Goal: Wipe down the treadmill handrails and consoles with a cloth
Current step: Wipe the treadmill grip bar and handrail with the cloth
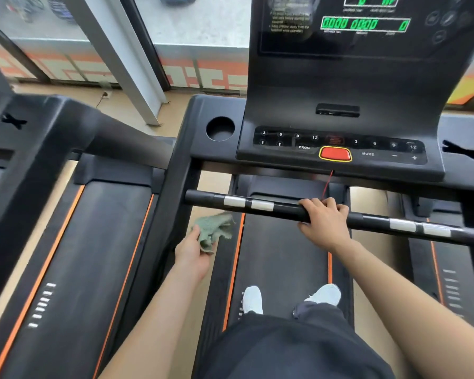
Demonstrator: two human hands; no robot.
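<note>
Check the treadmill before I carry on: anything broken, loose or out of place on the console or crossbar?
Nothing looks damaged or spilled. Only a thin red cord hangs loose from under the console down behind the crossbar, beside the right hand gripping it. The left hand holds the green cloth off the bar.

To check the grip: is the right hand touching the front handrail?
Touching. The head view shows the right hand with its fingers curled over the handrail, gripping it.
</note>
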